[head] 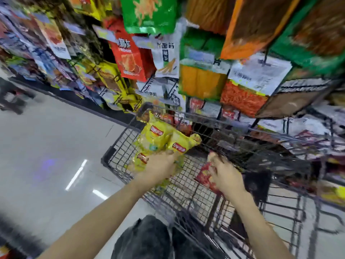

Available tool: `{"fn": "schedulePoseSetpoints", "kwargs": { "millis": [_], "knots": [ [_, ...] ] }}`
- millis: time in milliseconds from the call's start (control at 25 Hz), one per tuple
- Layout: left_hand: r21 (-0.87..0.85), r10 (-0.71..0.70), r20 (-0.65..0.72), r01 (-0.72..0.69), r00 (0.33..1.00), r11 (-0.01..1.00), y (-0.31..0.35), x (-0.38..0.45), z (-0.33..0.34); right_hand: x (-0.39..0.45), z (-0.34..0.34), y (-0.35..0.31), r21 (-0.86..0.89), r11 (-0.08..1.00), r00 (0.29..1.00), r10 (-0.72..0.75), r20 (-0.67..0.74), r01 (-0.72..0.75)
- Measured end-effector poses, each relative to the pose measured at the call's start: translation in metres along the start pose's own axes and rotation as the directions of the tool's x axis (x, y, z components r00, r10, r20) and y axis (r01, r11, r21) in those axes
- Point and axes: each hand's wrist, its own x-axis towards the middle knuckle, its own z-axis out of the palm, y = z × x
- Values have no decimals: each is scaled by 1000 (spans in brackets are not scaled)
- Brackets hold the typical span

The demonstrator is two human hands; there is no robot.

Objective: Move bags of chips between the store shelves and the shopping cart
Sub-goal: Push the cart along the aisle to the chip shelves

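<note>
a bundle of yellow chip bags (160,144) is held above the wire shopping cart (119,146) by the left hand (160,167), whose fingers are curled around the lower edge of the bundle. several bags seem to be gathered in that one grip, though the count cannot be told through the blur. a red chip bag (206,175) is pinched at its upper edge by the right hand (224,174), just inside the cart and beside the yellow bundle. the store shelves (205,75) are packed with hanging snack packets directly behind and over the cart. whether the bags are being lifted out or set down cannot be judged from this view alone. the main risk is judged to lie in the left grip: slick bags held together at one edge could slide apart, and one could be dropped over the cart's side onto the floor (46,146). a tighter squeeze could crush the chips or burst a bag. the red bag, held only at an edge, could be caught on the wire mesh. hanging packets could also be knocked off their hooks if the bundle is raised carelessly toward the shelves.
</note>
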Motion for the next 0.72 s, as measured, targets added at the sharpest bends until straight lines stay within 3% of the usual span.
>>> {"fn": "schedulePoseSetpoints", "kwargs": {
  "millis": [280,480,720],
  "knots": [
    [57,218,219,-235,951,970,37,80,49,-3,29,70,158,941,953,288,99,-301],
    [-50,319,340,-322,885,945,59,132,94,-1,64,104,229,825,855,481,193,-516],
    [-132,409,435,-393,802,910,68,172,170,4,130,125,272,706,755,586,293,-653]
  ]
}}
